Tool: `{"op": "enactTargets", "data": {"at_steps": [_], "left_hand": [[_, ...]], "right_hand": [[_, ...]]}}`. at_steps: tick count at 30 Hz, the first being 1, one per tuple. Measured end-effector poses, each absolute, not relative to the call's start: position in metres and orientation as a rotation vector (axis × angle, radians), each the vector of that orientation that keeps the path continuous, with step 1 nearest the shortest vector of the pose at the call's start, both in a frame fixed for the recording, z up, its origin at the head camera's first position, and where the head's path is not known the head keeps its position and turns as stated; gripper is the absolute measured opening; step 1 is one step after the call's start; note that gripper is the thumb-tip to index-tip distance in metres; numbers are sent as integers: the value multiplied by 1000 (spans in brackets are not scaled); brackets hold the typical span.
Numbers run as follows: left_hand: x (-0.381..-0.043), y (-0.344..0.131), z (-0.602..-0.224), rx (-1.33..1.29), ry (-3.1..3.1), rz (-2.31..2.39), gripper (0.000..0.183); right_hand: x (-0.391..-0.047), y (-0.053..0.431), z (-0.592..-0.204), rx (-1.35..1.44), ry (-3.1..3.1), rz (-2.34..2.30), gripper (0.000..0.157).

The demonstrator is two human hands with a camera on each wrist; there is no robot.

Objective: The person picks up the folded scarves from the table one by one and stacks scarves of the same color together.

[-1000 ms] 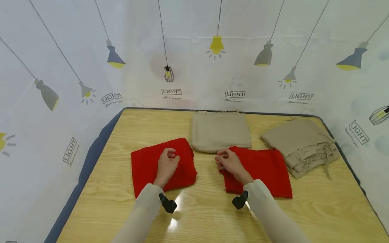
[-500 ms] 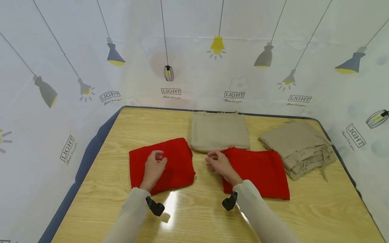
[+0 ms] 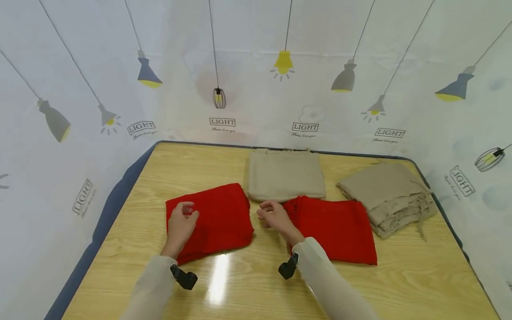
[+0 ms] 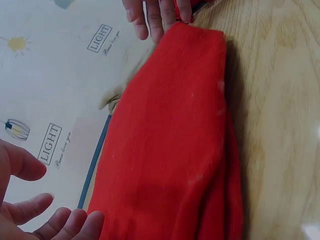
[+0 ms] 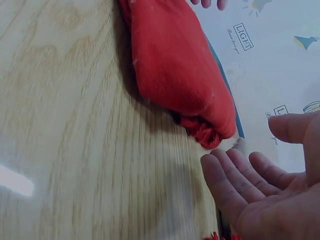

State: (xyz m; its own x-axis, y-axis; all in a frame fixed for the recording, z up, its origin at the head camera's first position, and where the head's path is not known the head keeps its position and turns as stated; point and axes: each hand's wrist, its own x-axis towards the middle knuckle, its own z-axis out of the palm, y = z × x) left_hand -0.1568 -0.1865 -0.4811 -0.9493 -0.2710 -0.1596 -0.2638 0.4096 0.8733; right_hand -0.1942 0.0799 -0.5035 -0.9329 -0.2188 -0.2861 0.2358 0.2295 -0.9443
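Nearer the person than the left red, flat-folded fabric cloth (image 3: 220, 218), the pale wood-grain tabletop (image 3: 252, 289) gives broad passage, cut at the cloth's near-left by the cream left sleeve (image 3: 152, 278). Left of and beyond that cloth there is room up to the white, lamp-printed curtain (image 3: 256, 89). The bare left hand (image 3: 182, 224) obstructs its left part from above. On its right, a narrow lane is obstructed by the bare right hand (image 3: 276, 218); at its far-right corner, a beige folded fabric cloth (image 3: 286, 175) leaves little gap.

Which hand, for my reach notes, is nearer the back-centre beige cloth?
Right. The right hand is in front of that beige cloth; the left hand is farther, by the left red cloth.
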Motion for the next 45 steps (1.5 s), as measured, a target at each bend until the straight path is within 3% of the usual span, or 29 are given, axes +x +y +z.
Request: {"op": "enactTargets", "data": {"at_steps": [23,45], "left_hand": [[-132,-240,-488,670,-2599,-1485,40],[-130,-241,-503,861,-2461,-1755,49]], "right_hand": [[-198,48,-509,34,2114,-1715,35],[-195,29,-512,142,2079,-1718,51]]}}
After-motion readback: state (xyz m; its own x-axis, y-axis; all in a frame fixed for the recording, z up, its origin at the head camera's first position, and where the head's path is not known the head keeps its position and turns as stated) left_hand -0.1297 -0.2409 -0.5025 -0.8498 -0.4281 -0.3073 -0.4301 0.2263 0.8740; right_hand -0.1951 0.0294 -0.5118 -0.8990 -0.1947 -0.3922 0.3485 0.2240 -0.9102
